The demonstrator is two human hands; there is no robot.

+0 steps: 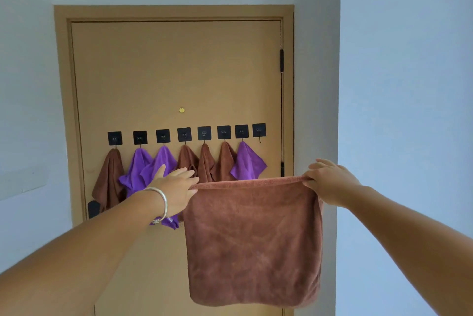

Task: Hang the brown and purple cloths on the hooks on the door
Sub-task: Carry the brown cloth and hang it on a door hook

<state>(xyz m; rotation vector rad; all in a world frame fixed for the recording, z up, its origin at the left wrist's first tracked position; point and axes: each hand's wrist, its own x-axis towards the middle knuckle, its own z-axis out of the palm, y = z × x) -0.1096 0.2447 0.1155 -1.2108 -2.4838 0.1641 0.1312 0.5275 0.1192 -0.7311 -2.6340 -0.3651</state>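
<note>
Pale walls frame the tan door (176,72), where I see eight black hooks (184,134) in a row; seven carry brown and purple cloths, the rightmost hook (259,130) is bare. Before them I see a brown cloth (253,241) stretched flat, its top edge pinched by the left hand (176,189) and right hand (330,182), each grip closed on a corner.

Brown cloth (253,239), purple cloths (247,162), black hooks (259,129), tan door (176,67), silver bangle (162,200)
</note>
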